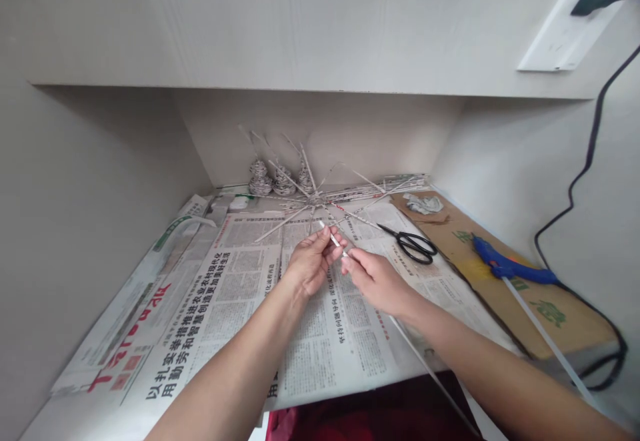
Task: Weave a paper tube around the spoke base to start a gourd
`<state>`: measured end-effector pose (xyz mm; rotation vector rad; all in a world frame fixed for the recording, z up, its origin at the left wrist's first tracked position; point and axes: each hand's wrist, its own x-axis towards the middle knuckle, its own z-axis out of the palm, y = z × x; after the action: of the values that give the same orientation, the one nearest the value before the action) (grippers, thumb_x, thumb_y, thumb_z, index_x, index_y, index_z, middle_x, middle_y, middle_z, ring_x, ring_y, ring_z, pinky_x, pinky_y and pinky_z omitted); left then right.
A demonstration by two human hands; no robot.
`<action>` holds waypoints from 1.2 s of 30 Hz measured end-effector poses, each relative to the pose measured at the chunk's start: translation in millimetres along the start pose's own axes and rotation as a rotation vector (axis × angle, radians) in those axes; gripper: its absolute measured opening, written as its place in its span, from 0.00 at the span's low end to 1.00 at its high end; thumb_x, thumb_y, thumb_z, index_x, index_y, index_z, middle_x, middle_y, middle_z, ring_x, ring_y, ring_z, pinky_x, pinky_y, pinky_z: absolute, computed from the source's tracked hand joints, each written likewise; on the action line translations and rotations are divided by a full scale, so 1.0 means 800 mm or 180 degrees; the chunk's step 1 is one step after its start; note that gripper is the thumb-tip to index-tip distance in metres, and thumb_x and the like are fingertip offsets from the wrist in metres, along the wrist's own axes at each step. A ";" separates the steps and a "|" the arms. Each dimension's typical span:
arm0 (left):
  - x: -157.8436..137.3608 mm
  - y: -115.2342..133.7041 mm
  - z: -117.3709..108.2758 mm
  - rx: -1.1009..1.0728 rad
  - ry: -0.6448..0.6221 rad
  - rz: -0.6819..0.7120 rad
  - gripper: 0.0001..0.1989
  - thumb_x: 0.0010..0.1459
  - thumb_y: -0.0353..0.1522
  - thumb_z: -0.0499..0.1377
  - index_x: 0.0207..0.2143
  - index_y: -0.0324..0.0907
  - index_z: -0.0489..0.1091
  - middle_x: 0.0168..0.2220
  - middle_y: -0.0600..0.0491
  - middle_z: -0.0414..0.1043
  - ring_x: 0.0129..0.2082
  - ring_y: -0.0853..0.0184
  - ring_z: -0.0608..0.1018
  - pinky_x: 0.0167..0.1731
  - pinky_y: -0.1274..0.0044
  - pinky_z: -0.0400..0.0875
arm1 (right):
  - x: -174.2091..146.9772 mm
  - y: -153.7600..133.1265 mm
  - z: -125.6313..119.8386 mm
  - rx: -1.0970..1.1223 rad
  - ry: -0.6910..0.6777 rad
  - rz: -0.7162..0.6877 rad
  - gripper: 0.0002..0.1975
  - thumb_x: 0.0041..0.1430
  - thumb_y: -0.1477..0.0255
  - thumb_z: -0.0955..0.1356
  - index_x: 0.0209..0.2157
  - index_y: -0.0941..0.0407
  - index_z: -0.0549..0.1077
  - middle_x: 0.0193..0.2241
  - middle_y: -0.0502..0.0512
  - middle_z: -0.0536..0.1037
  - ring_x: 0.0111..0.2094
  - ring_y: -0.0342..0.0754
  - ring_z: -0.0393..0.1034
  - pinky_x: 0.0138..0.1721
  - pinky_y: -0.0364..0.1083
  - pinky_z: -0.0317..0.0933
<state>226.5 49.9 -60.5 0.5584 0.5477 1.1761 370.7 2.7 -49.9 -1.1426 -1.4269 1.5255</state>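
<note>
My left hand [313, 262], palm turned partly up, pinches a thin white rolled-paper stick [335, 238] near its tip. Close by on the right, my right hand [379, 282] grips the same stick between thumb and fingers. A long pale length of it seems to run on below my right wrist, past the table's front edge. Just beyond my hands lies a star-shaped piece of paper sticks [315, 198], its spokes spreading from a small woven centre. Black-handled scissors [419, 246] rest to the right of it on the newspaper.
Newspaper [240, 294] covers the table. Several woven gourd shapes [260, 179] stand at the back, near a bundle of paper sticks [360, 191]. Right, a cardboard sheet [575, 327] bears a blue glue gun [515, 267] and a crumpled wad [424, 203]. Its black cord [575, 194] hangs along the wall.
</note>
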 end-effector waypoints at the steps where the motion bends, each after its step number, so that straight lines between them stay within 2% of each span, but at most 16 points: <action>1: 0.000 0.000 0.000 -0.0017 -0.0038 -0.0013 0.08 0.53 0.30 0.59 0.34 0.33 0.70 0.29 0.50 0.71 0.30 0.72 0.77 0.27 0.86 0.74 | 0.001 -0.001 0.000 0.0171 -0.0103 0.0075 0.16 0.57 0.56 0.62 0.27 0.55 0.63 0.14 0.42 0.57 0.14 0.37 0.50 0.16 0.38 0.45; 3: -0.001 0.001 0.000 -0.0071 -0.0138 -0.0028 0.07 0.53 0.29 0.59 0.34 0.33 0.71 0.29 0.50 0.71 0.30 0.73 0.76 0.28 0.86 0.73 | 0.003 -0.003 -0.002 0.0756 -0.0525 0.0397 0.17 0.59 0.55 0.59 0.26 0.54 0.60 0.12 0.40 0.50 0.13 0.37 0.45 0.14 0.39 0.43; 5: -0.001 0.002 0.001 -0.0085 -0.0153 -0.0009 0.07 0.53 0.29 0.59 0.34 0.33 0.71 0.29 0.50 0.71 0.30 0.73 0.76 0.29 0.86 0.73 | 0.003 -0.003 -0.004 0.1063 -0.0804 0.0616 0.17 0.59 0.54 0.58 0.27 0.53 0.59 0.13 0.40 0.48 0.13 0.38 0.45 0.14 0.38 0.43; 6: 0.000 0.002 0.001 -0.0065 -0.0112 0.0025 0.07 0.53 0.29 0.59 0.34 0.33 0.71 0.29 0.50 0.71 0.29 0.73 0.76 0.28 0.86 0.73 | 0.002 -0.003 -0.004 0.0948 -0.0753 0.0598 0.17 0.58 0.54 0.58 0.28 0.54 0.59 0.13 0.40 0.50 0.13 0.38 0.47 0.14 0.38 0.44; 9: 0.001 0.001 0.001 0.0024 0.0112 0.0163 0.06 0.52 0.29 0.60 0.33 0.33 0.71 0.28 0.51 0.71 0.29 0.73 0.76 0.27 0.86 0.73 | -0.001 0.001 -0.005 -0.0027 -0.0136 0.0202 0.17 0.56 0.54 0.62 0.31 0.55 0.63 0.16 0.42 0.58 0.15 0.38 0.53 0.16 0.39 0.48; 11: 0.001 0.000 0.001 0.0076 0.0173 0.0177 0.06 0.52 0.29 0.60 0.33 0.33 0.71 0.28 0.50 0.71 0.29 0.72 0.76 0.27 0.86 0.73 | -0.002 0.003 -0.006 -0.0224 0.0039 0.0083 0.16 0.56 0.55 0.63 0.30 0.55 0.64 0.15 0.43 0.58 0.15 0.38 0.53 0.17 0.39 0.47; 16: 0.001 0.001 0.001 0.0155 0.0171 0.0062 0.06 0.52 0.29 0.60 0.34 0.34 0.71 0.30 0.49 0.72 0.30 0.71 0.77 0.26 0.86 0.73 | -0.001 0.004 -0.008 0.1184 -0.0823 0.0749 0.15 0.59 0.56 0.59 0.30 0.54 0.61 0.12 0.40 0.49 0.12 0.38 0.45 0.13 0.38 0.42; 17: 0.001 0.001 0.000 0.0148 0.0202 0.0077 0.06 0.52 0.28 0.60 0.33 0.34 0.71 0.30 0.49 0.72 0.30 0.71 0.77 0.26 0.86 0.73 | -0.001 0.004 -0.008 0.1159 -0.0832 0.0766 0.16 0.58 0.55 0.60 0.30 0.54 0.62 0.13 0.40 0.50 0.12 0.38 0.47 0.14 0.38 0.43; 19: 0.002 0.001 0.000 0.0124 0.0287 0.0129 0.05 0.52 0.28 0.60 0.33 0.34 0.71 0.30 0.49 0.72 0.29 0.72 0.77 0.26 0.85 0.73 | -0.003 0.004 -0.008 0.0802 -0.0532 0.0608 0.17 0.57 0.55 0.61 0.31 0.55 0.63 0.14 0.41 0.56 0.13 0.38 0.51 0.15 0.38 0.44; 21: 0.003 0.001 0.000 0.0103 0.0317 0.0163 0.05 0.52 0.28 0.60 0.33 0.34 0.71 0.29 0.49 0.72 0.29 0.72 0.77 0.26 0.85 0.73 | -0.005 0.003 -0.009 0.0635 -0.0329 0.0505 0.17 0.57 0.55 0.62 0.30 0.56 0.63 0.14 0.42 0.57 0.14 0.37 0.51 0.15 0.38 0.44; 24: 0.003 0.002 0.000 0.0056 0.0211 0.0126 0.05 0.52 0.28 0.59 0.33 0.33 0.71 0.30 0.49 0.72 0.28 0.73 0.76 0.26 0.86 0.73 | -0.008 -0.001 -0.010 0.1236 -0.0668 0.0751 0.15 0.59 0.58 0.61 0.28 0.54 0.61 0.12 0.40 0.49 0.13 0.37 0.43 0.14 0.39 0.41; 26: 0.003 0.002 0.000 0.0024 0.0185 0.0121 0.06 0.52 0.28 0.60 0.33 0.34 0.71 0.30 0.49 0.72 0.28 0.74 0.76 0.27 0.85 0.73 | -0.010 -0.002 -0.010 0.1422 -0.0787 0.0865 0.15 0.59 0.57 0.59 0.29 0.54 0.62 0.12 0.40 0.48 0.13 0.38 0.43 0.14 0.39 0.41; 29: 0.003 0.002 -0.001 0.0027 0.0304 0.0171 0.05 0.52 0.28 0.60 0.33 0.34 0.71 0.30 0.50 0.72 0.29 0.72 0.76 0.26 0.85 0.73 | -0.015 0.000 -0.010 0.0613 -0.0359 0.0587 0.17 0.58 0.54 0.60 0.32 0.55 0.65 0.14 0.42 0.57 0.14 0.37 0.50 0.15 0.39 0.44; 31: 0.004 0.002 -0.002 0.0023 0.0317 0.0201 0.05 0.52 0.28 0.60 0.33 0.34 0.71 0.30 0.49 0.73 0.30 0.71 0.77 0.26 0.84 0.74 | -0.017 0.001 -0.011 0.0169 -0.0128 0.0394 0.18 0.57 0.54 0.61 0.30 0.56 0.65 0.14 0.43 0.59 0.14 0.37 0.52 0.16 0.39 0.46; 32: 0.004 0.002 -0.002 0.0010 0.0289 0.0205 0.05 0.52 0.28 0.60 0.32 0.34 0.70 0.30 0.49 0.73 0.31 0.71 0.77 0.27 0.84 0.74 | -0.018 0.002 -0.013 0.0202 -0.0169 0.0403 0.18 0.57 0.54 0.61 0.29 0.56 0.64 0.13 0.42 0.57 0.14 0.37 0.50 0.16 0.39 0.46; 36: 0.005 0.001 -0.002 -0.0019 0.0208 0.0201 0.04 0.53 0.28 0.59 0.32 0.35 0.70 0.31 0.49 0.73 0.31 0.70 0.77 0.29 0.84 0.74 | -0.019 0.002 -0.019 0.0988 -0.0777 0.0856 0.17 0.59 0.54 0.58 0.29 0.54 0.62 0.11 0.39 0.49 0.12 0.38 0.42 0.14 0.39 0.41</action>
<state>226.0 54.1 -61.6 0.5371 0.5857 1.2589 389.7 -6.8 -49.6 -1.0124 -1.1643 2.0535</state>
